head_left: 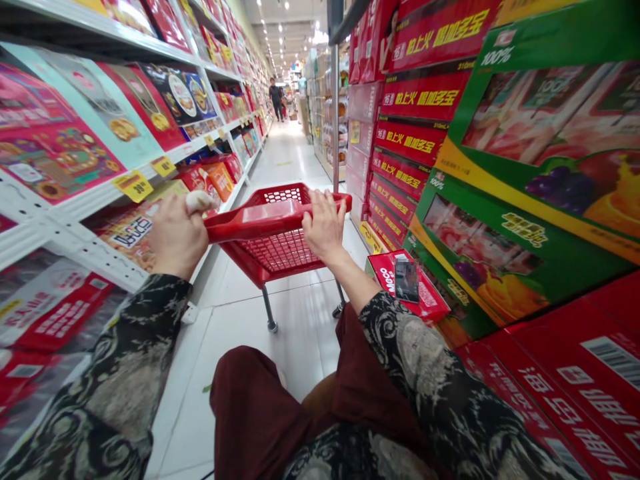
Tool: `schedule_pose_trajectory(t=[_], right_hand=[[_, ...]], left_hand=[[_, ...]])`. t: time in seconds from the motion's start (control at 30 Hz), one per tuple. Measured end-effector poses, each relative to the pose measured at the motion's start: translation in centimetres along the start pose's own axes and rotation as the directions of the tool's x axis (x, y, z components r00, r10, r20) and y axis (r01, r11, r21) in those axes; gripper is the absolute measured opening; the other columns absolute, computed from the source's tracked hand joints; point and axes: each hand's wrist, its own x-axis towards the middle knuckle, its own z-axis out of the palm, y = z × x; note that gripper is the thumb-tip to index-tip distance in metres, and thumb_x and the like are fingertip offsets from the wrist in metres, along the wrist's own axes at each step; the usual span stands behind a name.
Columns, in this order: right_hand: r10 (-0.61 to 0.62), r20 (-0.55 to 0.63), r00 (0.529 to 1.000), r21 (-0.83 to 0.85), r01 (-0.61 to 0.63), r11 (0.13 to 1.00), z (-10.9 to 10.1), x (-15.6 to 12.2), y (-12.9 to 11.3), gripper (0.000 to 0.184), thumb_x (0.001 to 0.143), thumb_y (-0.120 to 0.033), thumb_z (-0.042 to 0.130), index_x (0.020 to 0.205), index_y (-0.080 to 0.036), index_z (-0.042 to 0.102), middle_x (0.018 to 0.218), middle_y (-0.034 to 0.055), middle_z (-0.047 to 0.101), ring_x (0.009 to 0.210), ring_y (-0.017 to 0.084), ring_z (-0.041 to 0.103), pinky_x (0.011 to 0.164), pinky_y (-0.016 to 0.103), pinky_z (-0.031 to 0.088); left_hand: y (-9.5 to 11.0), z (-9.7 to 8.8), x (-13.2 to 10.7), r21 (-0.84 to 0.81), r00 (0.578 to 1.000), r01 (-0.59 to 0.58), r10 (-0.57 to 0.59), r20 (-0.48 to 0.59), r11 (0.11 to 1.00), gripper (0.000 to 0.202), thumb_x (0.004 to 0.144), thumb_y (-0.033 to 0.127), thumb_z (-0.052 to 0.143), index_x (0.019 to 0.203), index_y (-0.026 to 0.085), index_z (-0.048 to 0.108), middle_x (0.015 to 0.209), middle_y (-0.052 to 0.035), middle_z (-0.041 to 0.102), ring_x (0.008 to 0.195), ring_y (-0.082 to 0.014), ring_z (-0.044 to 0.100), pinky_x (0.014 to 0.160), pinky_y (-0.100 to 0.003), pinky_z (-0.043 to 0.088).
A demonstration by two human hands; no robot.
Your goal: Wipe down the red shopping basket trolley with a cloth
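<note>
A red plastic shopping cart [273,250] stands in front of me on the tiled floor, its mesh basket tapering away. My left hand [179,233] is closed round the left end of the cart's handle [250,223]. A white covering, perhaps a bandage [199,201], wraps the thumb of that hand. Toward the handle's right end, my right hand [325,225] has its fingers curled over the bar. No goods can be made out through the basket's mesh. The undersides of both hands are hidden.
White shelves [95,200] of boxed snacks line the left. Stacked red drink cartons [415,97] and green fruit-juice cartons [530,220] rise close on the right, beside a metal post [336,107]. A low red box [385,273] juts out there. Farther along the aisle is a person [276,100].
</note>
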Motion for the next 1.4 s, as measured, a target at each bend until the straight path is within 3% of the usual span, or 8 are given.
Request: schedule_pose_trajectory(t=[0.2, 0.37, 0.5, 0.63, 0.83, 1.03, 1.17, 1.4], right_hand=[[-0.025, 0.010, 1.000, -0.002, 0.025, 1.000, 0.7, -0.5, -0.3, 0.048, 0.090, -0.020, 0.037, 0.138, -0.017, 0.043, 0.141, 0.0069, 0.048, 0.136, 0.024, 0.033, 0.116, 0.057, 0.006], [-0.066, 0.030, 0.997, -0.029, 0.067, 0.997, 1.1, -0.8, -0.5, 0.050, 0.090, -0.021, 0.037, 0.140, -0.017, 0.039, 0.144, 0.0060, 0.045, 0.138, 0.023, 0.030, 0.117, 0.054, 0.006], [-0.097, 0.024, 0.995, -0.032, 0.098, 0.995, 1.7, -1.0, 0.1, 0.054, 0.087, -0.016, 0.037, 0.141, -0.015, 0.037, 0.146, 0.0067, 0.041, 0.139, 0.021, 0.028, 0.118, 0.049, 0.009], [-0.128, 0.004, 0.992, -0.008, 0.128, 0.992, 2.2, -1.2, 0.6, 0.062, 0.081, -0.011, 0.037, 0.143, -0.013, 0.032, 0.147, 0.0068, 0.039, 0.140, 0.020, 0.027, 0.118, 0.047, 0.010], [-0.152, -0.029, 0.988, 0.021, 0.153, 0.988, 2.3, -1.4, 0.5, 0.067, 0.077, -0.011, 0.039, 0.144, -0.011, 0.030, 0.147, 0.0078, 0.038, 0.140, 0.021, 0.025, 0.119, 0.047, 0.008], [-0.147, -0.020, 0.989, 0.001, 0.147, 0.989, 2.2, -1.2, 0.5, 0.072, 0.077, -0.011, 0.038, 0.147, -0.015, 0.022, 0.150, 0.0067, 0.035, 0.141, 0.022, 0.024, 0.117, 0.051, 0.012], [-0.154, -0.026, 0.988, -0.010, 0.154, 0.988, 1.8, -1.1, 0.9, 0.072, 0.076, -0.008, 0.039, 0.146, -0.015, 0.025, 0.148, 0.0073, 0.036, 0.140, 0.022, 0.027, 0.117, 0.049, 0.013], [-0.203, -0.044, 0.978, 0.069, 0.206, 0.976, 1.7, -1.7, 0.7, 0.074, 0.072, -0.005, 0.037, 0.145, -0.014, 0.026, 0.146, 0.0073, 0.040, 0.138, 0.020, 0.030, 0.117, 0.048, 0.014]], left_hand=[[2.9, 1.8, -1.2, 0.028, 0.990, 0.025, -0.029, 0.135, 0.999, 0.037, 0.085, 0.030, 0.035, 0.107, 0.017, 0.062, 0.105, -0.0115, 0.067, 0.100, -0.0321, 0.060, 0.088, -0.048, 0.045], [8.0, 4.1, -1.8, -0.136, 0.972, -0.185, 0.202, 0.118, 0.973, 0.041, 0.084, 0.022, 0.036, 0.120, 0.014, 0.056, 0.125, -0.0122, 0.059, 0.118, -0.0270, 0.052, 0.103, -0.042, 0.037], [10.0, 5.7, -2.8, -0.107, 0.939, -0.327, 0.336, 0.076, 0.939, 0.049, 0.085, 0.023, 0.040, 0.133, 0.014, 0.044, 0.140, -0.0136, 0.048, 0.133, -0.0297, 0.038, 0.109, -0.051, 0.029], [8.3, 5.3, -3.0, -0.084, 0.931, -0.352, 0.358, 0.069, 0.932, 0.042, 0.088, 0.025, 0.038, 0.128, 0.020, 0.051, 0.143, -0.0104, 0.045, 0.136, -0.0305, 0.033, 0.110, -0.056, 0.024], [5.5, 5.0, -1.6, -0.105, 0.964, -0.267, 0.267, -0.017, 0.958, 0.042, 0.085, 0.022, 0.041, 0.124, 0.014, 0.054, 0.140, -0.0145, 0.047, 0.134, -0.0304, 0.035, 0.112, -0.052, 0.025], [9.3, 7.1, -2.3, -0.153, 0.920, -0.383, 0.391, 0.026, 0.911, 0.040, 0.086, 0.019, 0.039, 0.123, 0.017, 0.055, 0.132, -0.0113, 0.056, 0.129, -0.0267, 0.044, 0.109, -0.048, 0.031], [10.2, 6.9, -3.0, -0.142, 0.902, -0.419, 0.429, 0.048, 0.897, 0.037, 0.086, 0.020, 0.040, 0.119, 0.020, 0.057, 0.131, -0.0098, 0.057, 0.128, -0.0264, 0.044, 0.108, -0.048, 0.031], [4.7, 4.2, -2.3, -0.090, 0.965, -0.263, 0.264, 0.002, 0.961, 0.037, 0.085, 0.022, 0.040, 0.116, 0.017, 0.059, 0.128, -0.0121, 0.056, 0.124, -0.0283, 0.046, 0.106, -0.048, 0.032]])
